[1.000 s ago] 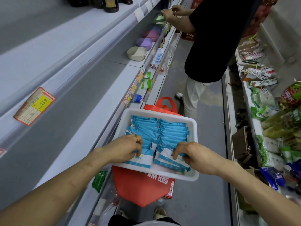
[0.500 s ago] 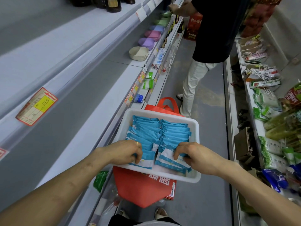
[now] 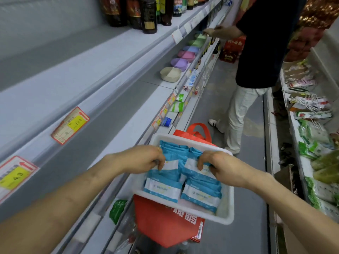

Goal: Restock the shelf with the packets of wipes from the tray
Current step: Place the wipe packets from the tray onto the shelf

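Observation:
A white tray (image 3: pixel 227 215) rests on a red bag and holds two rows of blue-and-white wipes packets (image 3: pixel 200 194). My left hand (image 3: pixel 145 158) pinches a packet (image 3: pixel 171 165) of the left row, lifted above the others. My right hand (image 3: pixel 222 166) grips a packet (image 3: pixel 192 168) of the right row, also raised. The grey shelf (image 3: pixel 88 107) runs along my left, its near stretch bare, with price tags on the rail.
A red bag (image 3: pixel 165 226) sits under the tray. A person in a black shirt (image 3: pixel 260 43) stands ahead in the aisle, reaching to the left shelves. Bowls (image 3: pixel 170 74) and bottles (image 3: pixel 146 13) stand farther along. Packaged goods (image 3: pixel 315 162) fill the right shelves.
Both hands have moved from the near packets toward the middle of the tray and lifted a packet each. The view has tilted upward, showing more of the upper shelf.

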